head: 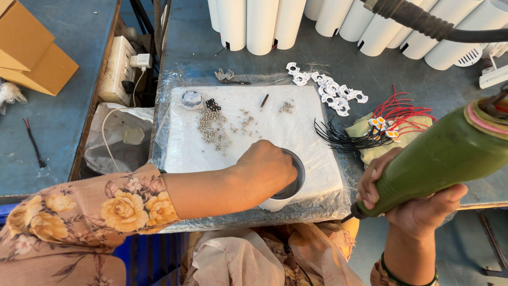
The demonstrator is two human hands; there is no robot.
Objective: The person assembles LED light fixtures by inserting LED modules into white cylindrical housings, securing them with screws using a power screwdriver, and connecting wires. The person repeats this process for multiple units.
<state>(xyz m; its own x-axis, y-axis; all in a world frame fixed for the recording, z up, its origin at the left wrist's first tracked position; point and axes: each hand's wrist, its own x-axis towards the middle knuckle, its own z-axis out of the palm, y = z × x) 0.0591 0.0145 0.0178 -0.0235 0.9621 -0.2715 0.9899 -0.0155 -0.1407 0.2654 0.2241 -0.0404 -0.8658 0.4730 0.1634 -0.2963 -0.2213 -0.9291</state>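
Left hand [267, 167] reaches fingers-down into white cylindrical housing [286, 193] at white pad's [254, 135] near edge, steadying it; finger spread hidden. Right hand [410, 198] clamped around green electric screwdriver [439, 159], tip angled down right of pad.

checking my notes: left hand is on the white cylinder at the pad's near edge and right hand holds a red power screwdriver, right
Not quite: the power screwdriver in the right hand is green, not red. The head view shows this. The rest holds: the left hand is on the white cylinder at the near edge of the pad.
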